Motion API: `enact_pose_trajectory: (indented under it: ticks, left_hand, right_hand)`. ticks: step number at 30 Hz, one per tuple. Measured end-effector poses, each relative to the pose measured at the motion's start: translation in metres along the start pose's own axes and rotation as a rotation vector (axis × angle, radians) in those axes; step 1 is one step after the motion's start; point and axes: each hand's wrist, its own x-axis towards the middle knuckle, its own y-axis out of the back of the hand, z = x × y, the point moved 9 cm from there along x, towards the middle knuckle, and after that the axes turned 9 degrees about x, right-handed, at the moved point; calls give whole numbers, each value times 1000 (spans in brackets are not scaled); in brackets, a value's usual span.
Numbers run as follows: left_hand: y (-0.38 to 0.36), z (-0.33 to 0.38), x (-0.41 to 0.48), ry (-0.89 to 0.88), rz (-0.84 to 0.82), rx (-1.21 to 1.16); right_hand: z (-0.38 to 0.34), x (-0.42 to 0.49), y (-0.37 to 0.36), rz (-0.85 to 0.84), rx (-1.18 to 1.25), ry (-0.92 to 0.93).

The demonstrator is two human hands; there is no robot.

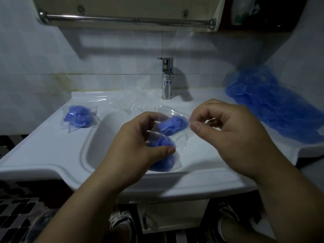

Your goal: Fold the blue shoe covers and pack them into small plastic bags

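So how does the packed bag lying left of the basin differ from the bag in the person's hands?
The left bag lies on the sink rim, untouched; the held bag is up over the basin, gripped by the left hand and pinched at its edge by the right hand. The left bag's blue contents sit in one bundle; the held bag's show as two lumps. Both are clear plastic with blue shoe covers inside.

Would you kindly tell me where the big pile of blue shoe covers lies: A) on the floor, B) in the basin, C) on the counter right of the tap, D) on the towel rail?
C: the pile of shoe covers rests on the counter to the right of the tap.
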Motion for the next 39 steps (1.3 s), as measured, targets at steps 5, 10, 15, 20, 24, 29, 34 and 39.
enact_pose_trajectory:
  ticks: [5,10,15,20,24,29,34,39]
  left_hand:
    - [-4,8,-1,-51,-39,-9]
    - [-6,10,-2,-46,-37,-8]
    - [-9,9,-2,-59,-79,-140]
    - [-14,9,-3,-88,-133,-166]
    - [-17,11,-6,-81,-175,-246]
    - [-4,0,-1,7,-4,-333]
    - [-3,-3,-1,38,40,-382]
    - [-2,2,-3,26,74,-255]
  right_hand:
    - [0,-2,0,-30,188,-21]
    - [-3,-4,-3,-39,70,5]
    - [3,-5,-13,-107,-48,-36]
    - [10,-6,-18,-168,-140,-77]
    - [11,-7,-21,-227,-65,-102]
    - [3,-3,-2,-88,36,-26]
    - [1,-6,-10,-190,-50,-33]
    - [-2,-5,-10,-174,-147,-35]
